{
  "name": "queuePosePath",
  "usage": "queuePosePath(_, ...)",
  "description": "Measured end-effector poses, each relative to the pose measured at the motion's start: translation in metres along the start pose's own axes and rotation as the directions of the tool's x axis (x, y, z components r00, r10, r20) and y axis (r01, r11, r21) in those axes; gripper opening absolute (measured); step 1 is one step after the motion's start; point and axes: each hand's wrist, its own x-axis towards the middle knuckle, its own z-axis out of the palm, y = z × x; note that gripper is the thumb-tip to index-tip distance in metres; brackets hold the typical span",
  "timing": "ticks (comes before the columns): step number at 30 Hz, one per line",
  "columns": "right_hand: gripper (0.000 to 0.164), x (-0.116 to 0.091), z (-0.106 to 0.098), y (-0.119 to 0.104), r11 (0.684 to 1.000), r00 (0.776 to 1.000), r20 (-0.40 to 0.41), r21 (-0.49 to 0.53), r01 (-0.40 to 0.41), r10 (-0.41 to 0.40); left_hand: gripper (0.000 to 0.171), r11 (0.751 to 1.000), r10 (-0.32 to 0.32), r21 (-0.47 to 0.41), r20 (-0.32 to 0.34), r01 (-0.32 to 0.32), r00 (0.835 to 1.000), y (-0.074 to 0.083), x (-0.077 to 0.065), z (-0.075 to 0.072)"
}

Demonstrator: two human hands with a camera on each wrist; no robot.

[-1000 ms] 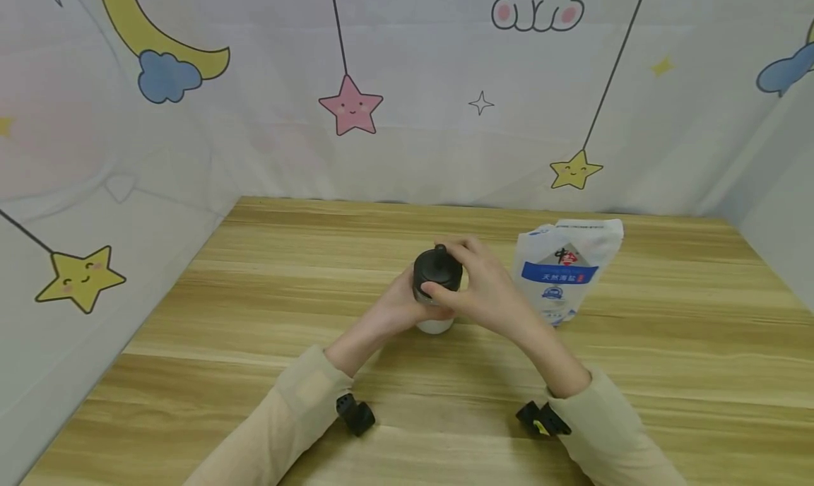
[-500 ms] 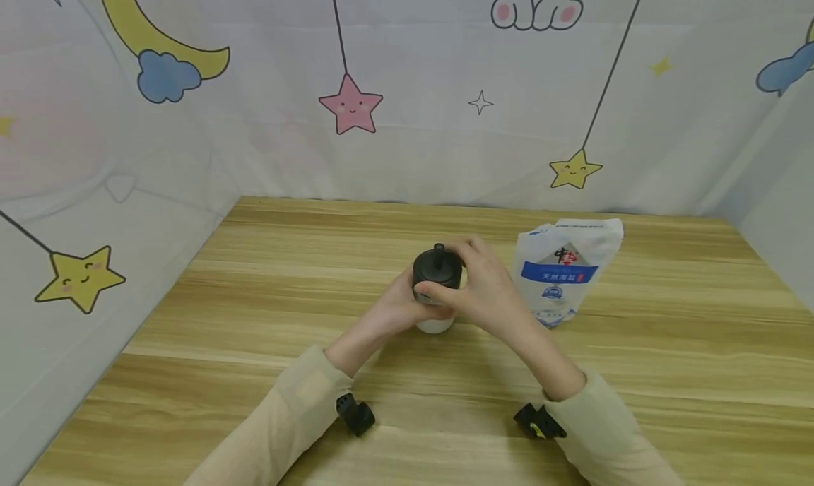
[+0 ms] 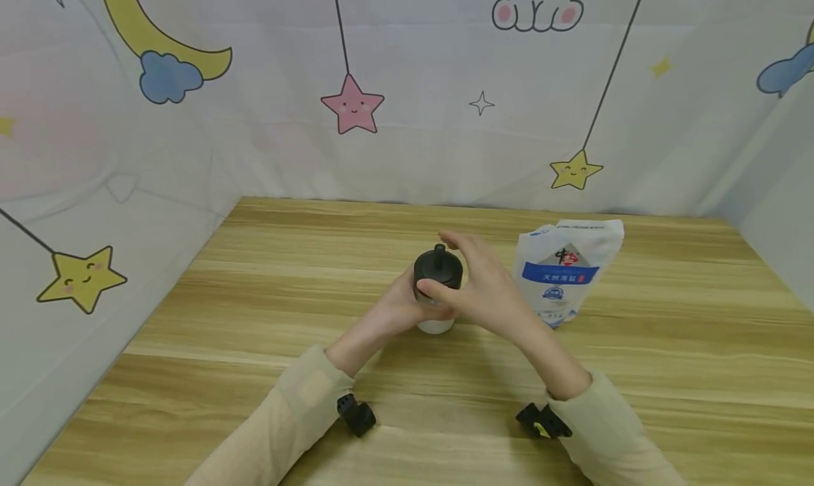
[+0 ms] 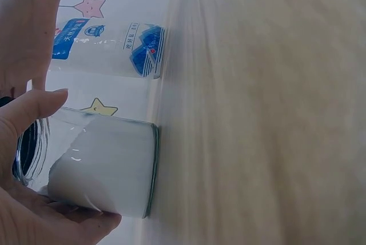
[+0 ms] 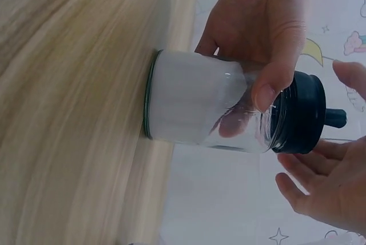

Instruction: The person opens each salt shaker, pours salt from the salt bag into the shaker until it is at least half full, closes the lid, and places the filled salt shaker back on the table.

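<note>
A clear glass jar [image 5: 229, 136] with white grains [image 4: 103, 159] inside stands upright on the table. On top sits its black lid [image 3: 439, 268], with a short knob [image 5: 335, 118] sticking up. My left hand [image 3: 403, 304] grips the jar's upper body, thumb on one side and fingers round the other. Around the lid, my right hand [image 3: 486, 288] is spread loosely. In the right wrist view its thumb [image 5: 350, 76] stands off the lid, while its fingers lie close under the lid's side. To the right stands a white salt pouch [image 3: 559, 277] with a blue band.
The wood-grain table [image 3: 286, 274] extends to both sides of the jar. A white cloth backdrop [image 3: 420, 161] with printed stars, a moon and clouds hangs behind and at the sides. Black wrist cameras [image 3: 356, 415] sit at both sleeve cuffs.
The lid's knob has turned from the far edge into clearer view. My right fingers have straightened and come away from the lid's far side. The left hand and jar stay put.
</note>
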Motion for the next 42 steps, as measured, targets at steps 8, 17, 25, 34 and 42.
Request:
queuePosePath(8, 0.069, -0.0014, -0.0028, 0.0020, 0.996, 0.995, 0.078, 0.073, 0.060, -0.066, 0.089, 1.000, 0.022, 0.003, 0.000, -0.022, 1.000, -0.0012, -0.0001, -0.0007)
queuePosePath(17, 0.069, -0.0020, -0.0031, 0.0002, 0.998, 0.996, 0.077, 0.055, 0.040, -0.044, 0.085, 1.000, 0.001, 0.010, -0.004, -0.001, 1.000, -0.0009, 0.0002, -0.0002)
queuePosePath(25, 0.069, -0.0006, -0.0004, -0.0004, 0.999, 0.998, 0.055, 0.017, 0.035, -0.036, 0.078, 0.999, 0.043, 0.006, 0.024, -0.043, 0.999, -0.0005, 0.0007, -0.0009)
queuePosePath(34, 0.070, 0.0001, 0.0027, 0.0013, 0.998, 0.998, 0.030, -0.027, 0.054, -0.054, 0.081, 0.999, 0.033, 0.019, 0.015, -0.033, 0.999, -0.0011, 0.0015, -0.0009)
queuePosePath(42, 0.068, -0.0009, 0.0036, 0.0000, 0.995, 0.998, 0.011, -0.077, 0.062, -0.061, 0.080, 0.999, 0.035, 0.017, 0.029, -0.036, 0.999, -0.0016, 0.0018, -0.0009)
